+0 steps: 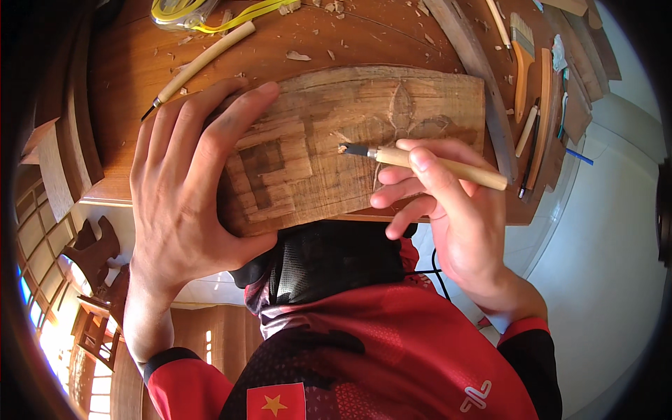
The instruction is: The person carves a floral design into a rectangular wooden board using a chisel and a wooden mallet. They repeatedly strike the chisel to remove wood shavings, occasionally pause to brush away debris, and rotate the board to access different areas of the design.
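Note:
My left hand (pixel 185 192) grips the left end of a weathered wooden board (pixel 294 175), its fingers over the face and its thumb at the near edge. A carved leaf-like outline (pixel 400 105) shows on the board's right half. In my right hand (pixel 458 210) is a carving tool (pixel 451 171) with a pale wooden handle, held between thumb and fingers above the board. Its dark blade points left, and a small wood curl (pixel 343 148) sits at the tip near the carved lines.
The wooden table (pixel 364 38) bears shavings, another carving tool (pixel 203 61), a yellow tape measure (pixel 178 10), a paintbrush (pixel 521 63) and a long curved strip (pixel 490 105). Several wooden pieces lie along both sides (pixel 70 147). A dark carved wooden object (pixel 98 245) stands at lower left.

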